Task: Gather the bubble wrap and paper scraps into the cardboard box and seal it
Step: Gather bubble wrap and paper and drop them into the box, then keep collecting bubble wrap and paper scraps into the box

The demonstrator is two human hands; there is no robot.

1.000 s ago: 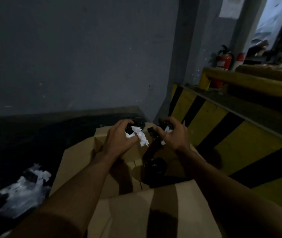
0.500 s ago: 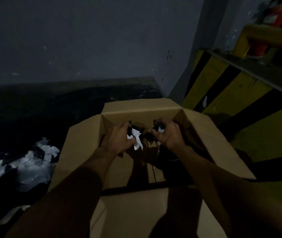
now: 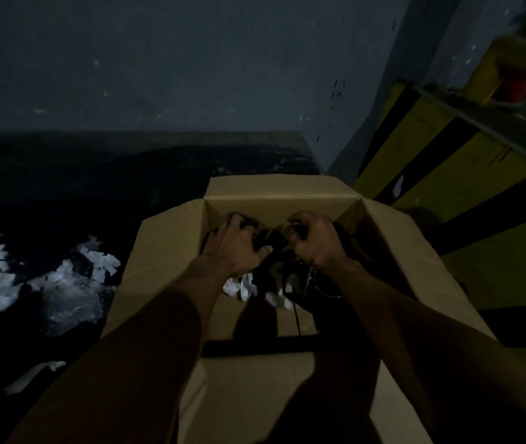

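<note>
The open cardboard box [image 3: 274, 193] stands on the floor in front of me with its flaps spread out. Both my hands are inside it, near the far wall. My left hand [image 3: 239, 246] hovers with its fingers apart above white paper scraps [image 3: 244, 288] lying on the box bottom. My right hand [image 3: 316, 241] is curled around dark scraps [image 3: 300, 233]. More dark material [image 3: 271, 241] lies between the two hands. A heap of bubble wrap and white paper [image 3: 62, 283] lies on the dark floor left of the box.
A grey wall [image 3: 191, 75] stands close behind the box. A yellow and black striped barrier [image 3: 447, 165] runs along the right, with something red [image 3: 511, 88] above it. A loose paper strip [image 3: 34, 376] lies on the floor at the lower left.
Both hands have moved down into the box. The white paper held in my left hand has dropped to the box bottom. The view has tilted further down.
</note>
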